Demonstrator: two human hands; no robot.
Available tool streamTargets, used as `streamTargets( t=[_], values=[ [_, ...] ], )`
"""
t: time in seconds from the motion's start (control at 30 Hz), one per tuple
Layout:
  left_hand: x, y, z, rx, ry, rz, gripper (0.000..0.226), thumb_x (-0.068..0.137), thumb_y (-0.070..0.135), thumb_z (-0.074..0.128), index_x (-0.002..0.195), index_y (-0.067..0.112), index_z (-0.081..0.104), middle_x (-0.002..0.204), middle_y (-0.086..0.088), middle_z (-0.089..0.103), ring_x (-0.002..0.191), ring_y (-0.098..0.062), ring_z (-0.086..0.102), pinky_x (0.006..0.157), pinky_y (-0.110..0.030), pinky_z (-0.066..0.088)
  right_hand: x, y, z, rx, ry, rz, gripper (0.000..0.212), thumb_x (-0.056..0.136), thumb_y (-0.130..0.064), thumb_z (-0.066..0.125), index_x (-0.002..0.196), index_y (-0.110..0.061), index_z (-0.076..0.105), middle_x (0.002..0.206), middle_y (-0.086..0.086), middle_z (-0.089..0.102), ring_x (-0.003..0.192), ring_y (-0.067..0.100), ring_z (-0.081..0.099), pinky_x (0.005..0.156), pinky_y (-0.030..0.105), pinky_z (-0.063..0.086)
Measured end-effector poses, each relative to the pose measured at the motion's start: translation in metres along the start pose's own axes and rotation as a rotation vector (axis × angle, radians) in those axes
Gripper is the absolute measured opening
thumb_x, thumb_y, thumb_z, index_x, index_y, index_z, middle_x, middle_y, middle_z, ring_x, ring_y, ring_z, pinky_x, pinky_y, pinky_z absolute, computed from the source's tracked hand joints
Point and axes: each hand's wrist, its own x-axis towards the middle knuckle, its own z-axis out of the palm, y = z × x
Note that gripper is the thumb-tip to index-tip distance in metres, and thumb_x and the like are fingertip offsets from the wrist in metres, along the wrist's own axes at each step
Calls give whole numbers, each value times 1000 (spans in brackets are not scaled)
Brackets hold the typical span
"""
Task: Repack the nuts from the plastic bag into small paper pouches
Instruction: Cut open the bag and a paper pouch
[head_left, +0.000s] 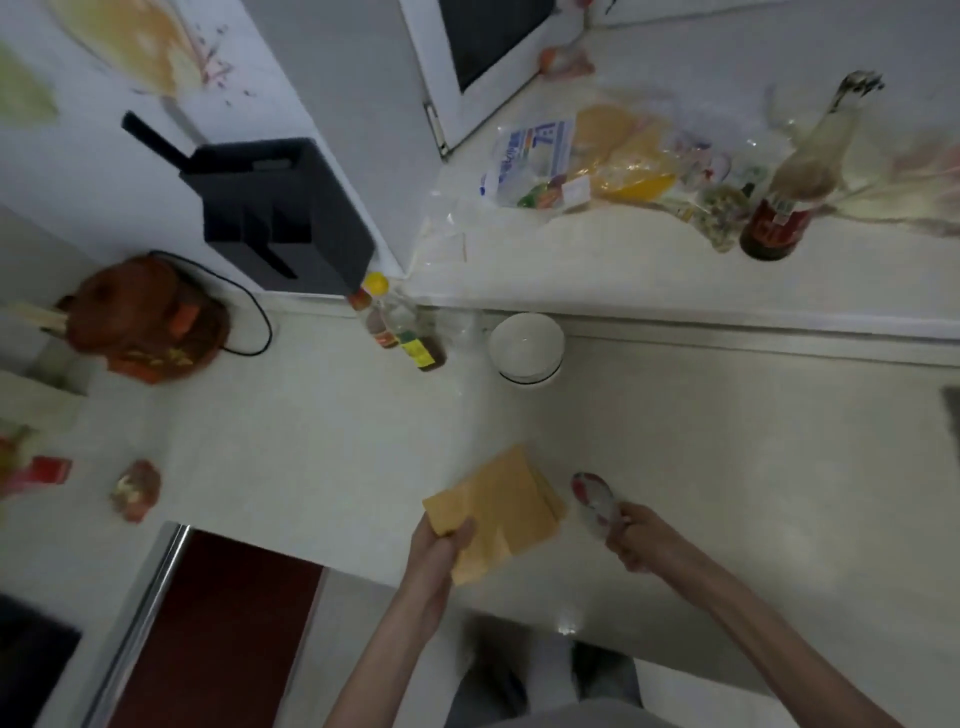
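Note:
My left hand (439, 548) grips a stack of flat yellow-brown paper pouches (501, 512) by its near corner, held just above the pale counter (337, 457). My right hand (641, 540) is curled round a small clear plastic bag with red print (595, 499), which sticks out from the fist toward the pouches. The bag's contents are blurred and cannot be made out. The two hands are apart, with the pouches between them.
A white bowl (526, 345) stands at the back of the counter, beside small sauce bottles (402, 327). A black knife block (283, 213) hangs left. Plastic bags (582, 161) and a dark bottle (784, 208) crowd the raised ledge. A brown pot (148, 322) sits far left.

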Motion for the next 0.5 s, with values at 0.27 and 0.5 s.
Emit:
streamTargets(
  t=[0.27,0.5],
  values=[
    [-34,-20,-106,-164,0,66,38,84,7,72,117,23,61,107,0,74,96,-23,71,74,-38,59,-15,-37,114,251,-302,97,30,93,-5,36,68,-21,33,39,-9,26,29,4,21,34,13,14],
    [-70,-56,-229,-249,32,157,43,70,15,73,112,23,67,107,-4,74,93,-22,71,66,-31,57,-53,-44,253,89,-370,-54,48,77,-44,69,53,-26,32,49,-6,19,42,8,15,46,24,8]
  ],
)
